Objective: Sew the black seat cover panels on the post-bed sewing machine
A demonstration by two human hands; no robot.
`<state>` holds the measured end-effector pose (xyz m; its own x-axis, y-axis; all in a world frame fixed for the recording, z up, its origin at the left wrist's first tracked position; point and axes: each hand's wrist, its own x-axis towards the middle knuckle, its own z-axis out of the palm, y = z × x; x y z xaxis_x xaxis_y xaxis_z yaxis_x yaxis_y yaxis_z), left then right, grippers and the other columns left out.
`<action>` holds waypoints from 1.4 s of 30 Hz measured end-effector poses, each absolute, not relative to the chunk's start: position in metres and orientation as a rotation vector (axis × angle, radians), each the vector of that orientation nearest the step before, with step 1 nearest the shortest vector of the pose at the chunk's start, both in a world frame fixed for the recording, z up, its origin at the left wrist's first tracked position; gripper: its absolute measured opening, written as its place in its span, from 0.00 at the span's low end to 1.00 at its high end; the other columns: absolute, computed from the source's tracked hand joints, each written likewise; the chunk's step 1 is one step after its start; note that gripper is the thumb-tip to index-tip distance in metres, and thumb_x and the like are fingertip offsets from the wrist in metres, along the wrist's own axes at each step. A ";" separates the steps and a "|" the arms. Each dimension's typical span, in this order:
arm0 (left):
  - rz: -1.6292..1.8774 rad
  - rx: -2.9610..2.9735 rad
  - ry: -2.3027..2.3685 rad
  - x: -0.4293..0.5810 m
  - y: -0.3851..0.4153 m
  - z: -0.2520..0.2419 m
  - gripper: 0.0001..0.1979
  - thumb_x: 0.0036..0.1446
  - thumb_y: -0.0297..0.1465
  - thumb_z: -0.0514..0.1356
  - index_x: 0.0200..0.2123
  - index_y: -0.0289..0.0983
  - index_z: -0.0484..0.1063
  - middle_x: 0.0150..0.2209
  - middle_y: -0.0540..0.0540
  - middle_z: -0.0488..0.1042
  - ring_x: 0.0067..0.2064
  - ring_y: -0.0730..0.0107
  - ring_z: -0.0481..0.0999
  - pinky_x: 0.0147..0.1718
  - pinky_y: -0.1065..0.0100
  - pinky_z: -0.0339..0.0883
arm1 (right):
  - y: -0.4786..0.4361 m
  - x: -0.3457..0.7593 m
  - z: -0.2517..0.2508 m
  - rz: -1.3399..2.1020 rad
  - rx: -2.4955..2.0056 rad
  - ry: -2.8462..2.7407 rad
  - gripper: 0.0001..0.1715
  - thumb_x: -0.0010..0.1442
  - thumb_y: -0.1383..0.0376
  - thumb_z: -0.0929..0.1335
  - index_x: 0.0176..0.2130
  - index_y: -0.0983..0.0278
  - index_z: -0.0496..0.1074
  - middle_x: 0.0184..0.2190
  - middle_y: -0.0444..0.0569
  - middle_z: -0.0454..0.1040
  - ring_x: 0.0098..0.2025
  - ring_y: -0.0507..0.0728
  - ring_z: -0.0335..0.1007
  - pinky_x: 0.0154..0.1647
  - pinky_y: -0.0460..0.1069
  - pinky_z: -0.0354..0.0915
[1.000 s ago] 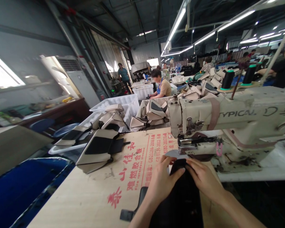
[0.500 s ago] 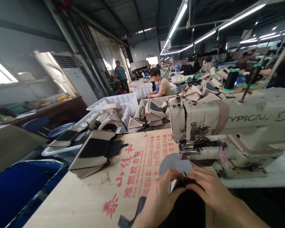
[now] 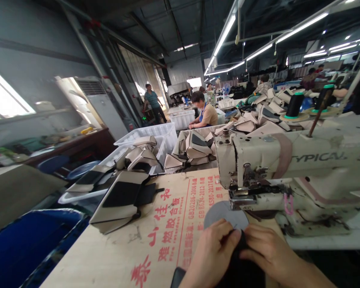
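My left hand (image 3: 213, 250) pinches the upper edge of a black fabric piece (image 3: 241, 270), thumb and fingers pressed together. Close beside it, my right hand (image 3: 268, 250) grips the same edge with curled fingers. A grey rounded flap (image 3: 225, 216) sticks out beyond the fingertips; whether it is joined to the black fabric, I cannot tell. Just past the hands stands a sewing machine (image 3: 264, 160), its needle area and narrow arm apart from the fabric. Part of a dark strap-like piece (image 3: 177, 276) shows left of my left wrist.
A beige and black sewn bag (image 3: 120, 200) lies on the plywood tabletop (image 3: 108, 256). Behind it, white plastic crates (image 3: 165, 150) hold several similar pieces. A blue-lined bin (image 3: 33, 240) stands at left. Black thread spools (image 3: 294, 106) sit behind the machine. A seated person (image 3: 208, 114) works farther back.
The view has shifted slightly, so the table and machine sit lower. My left thumb has come up along the black edge, and my fingers have drawn closer together on it.
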<state>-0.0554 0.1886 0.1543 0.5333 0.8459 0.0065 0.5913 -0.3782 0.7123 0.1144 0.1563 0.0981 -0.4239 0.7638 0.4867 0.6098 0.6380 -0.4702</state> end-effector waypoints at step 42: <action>0.652 2.715 1.124 -0.087 0.184 0.107 0.14 0.62 0.27 0.45 0.46 0.36 0.67 0.39 0.45 0.69 0.39 0.68 0.71 0.40 0.64 0.71 | 0.172 0.102 0.099 0.828 -1.201 -1.707 0.07 0.56 0.62 0.68 0.30 0.64 0.71 0.27 0.43 0.71 0.31 0.51 0.67 0.35 0.45 0.60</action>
<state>-0.0868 0.1836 0.1073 0.6288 0.6991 0.3404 0.6423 -0.7138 0.2794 0.1025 0.1719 0.0988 -0.1601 0.9485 0.2732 0.3723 0.3143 -0.8733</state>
